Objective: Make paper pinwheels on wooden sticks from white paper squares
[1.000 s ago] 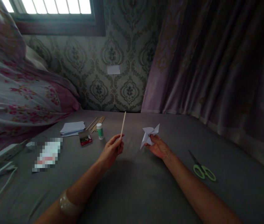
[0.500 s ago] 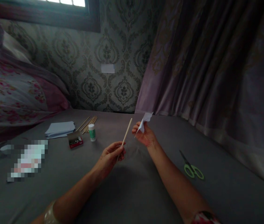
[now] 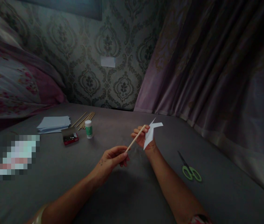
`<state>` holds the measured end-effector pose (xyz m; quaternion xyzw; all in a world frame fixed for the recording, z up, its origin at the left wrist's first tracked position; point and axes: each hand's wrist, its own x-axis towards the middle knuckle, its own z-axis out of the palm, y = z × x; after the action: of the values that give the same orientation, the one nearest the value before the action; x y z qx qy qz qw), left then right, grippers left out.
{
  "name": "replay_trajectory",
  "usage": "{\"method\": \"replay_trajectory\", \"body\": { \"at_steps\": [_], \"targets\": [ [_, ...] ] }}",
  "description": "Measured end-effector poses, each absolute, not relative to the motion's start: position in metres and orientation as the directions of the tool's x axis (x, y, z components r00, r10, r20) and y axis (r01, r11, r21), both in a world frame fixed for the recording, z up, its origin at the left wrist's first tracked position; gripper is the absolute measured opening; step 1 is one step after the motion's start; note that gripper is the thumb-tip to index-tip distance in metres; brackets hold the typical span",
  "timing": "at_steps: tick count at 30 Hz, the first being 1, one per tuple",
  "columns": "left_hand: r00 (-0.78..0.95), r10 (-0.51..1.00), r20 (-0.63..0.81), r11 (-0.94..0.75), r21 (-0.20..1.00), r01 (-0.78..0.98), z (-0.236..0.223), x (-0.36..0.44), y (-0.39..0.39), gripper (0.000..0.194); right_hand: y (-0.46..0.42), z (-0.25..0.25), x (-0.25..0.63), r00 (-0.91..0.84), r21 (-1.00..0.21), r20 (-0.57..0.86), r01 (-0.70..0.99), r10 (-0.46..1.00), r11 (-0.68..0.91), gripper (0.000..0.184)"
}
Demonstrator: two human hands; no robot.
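Observation:
Between the thumb and fingers of my left hand (image 3: pixel 113 158) is a thin wooden stick (image 3: pixel 134 139), slanting up to the right. Its far tip reaches the fingertips of my right hand (image 3: pixel 143 137). A folded white paper piece (image 3: pixel 149 136) with pointed flaps rests in my right hand, against the fingers and palm; the fingers partly hide how it is gripped. Green-handled scissors (image 3: pixel 190 171) lie on the grey cloth to the right of my right forearm.
On the left of the grey cloth (image 3: pixel 113 199) are a paper stack (image 3: pixel 54 123), an open red box of small metal pieces (image 3: pixel 70 137), a white-and-green glue bottle (image 3: pixel 88 129) and several wooden sticks (image 3: pixel 86 120). A pixelated sheet (image 3: pixel 17 157) lies nearer. Curtains (image 3: pixel 192 77) hang at the right.
The stick has tilted further right, its tip now at my right hand. My right hand has turned the paper so more of its flat face shows. The view has dipped slightly.

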<state>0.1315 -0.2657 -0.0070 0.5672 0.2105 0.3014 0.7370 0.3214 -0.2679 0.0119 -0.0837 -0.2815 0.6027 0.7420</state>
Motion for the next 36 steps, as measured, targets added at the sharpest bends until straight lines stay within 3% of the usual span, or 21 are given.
{"method": "replay_trajectory", "body": {
  "at_steps": [6,18,24,31,36],
  "targets": [
    [0.733,0.680,0.020,0.172,0.967,-0.186,-0.008,0.131,-0.267,0.032,-0.266,0.010,0.320,0.101,-0.525,0.345,-0.804,0.933,0.281,0.034],
    [0.735,0.678,0.016,0.166,0.971,-0.175,-0.012,0.131,-0.264,0.030,-0.269,0.019,0.313,0.041,-0.493,0.392,-0.834,0.919,0.248,0.032],
    [0.733,0.680,0.021,0.169,0.968,-0.185,-0.011,0.131,-0.265,0.031,-0.268,0.020,0.311,0.022,-0.512,0.384,-0.827,0.923,0.233,0.033],
    [0.741,0.671,0.011,0.169,0.971,-0.167,-0.014,0.132,-0.264,0.033,-0.268,0.020,0.311,0.062,-0.585,0.308,-0.774,0.949,0.240,0.047],
    [0.745,0.667,0.010,0.164,0.973,-0.160,-0.015,0.132,-0.264,0.036,-0.268,0.021,0.310,0.075,-0.582,0.304,-0.775,0.950,0.247,0.043]
  ]
}}
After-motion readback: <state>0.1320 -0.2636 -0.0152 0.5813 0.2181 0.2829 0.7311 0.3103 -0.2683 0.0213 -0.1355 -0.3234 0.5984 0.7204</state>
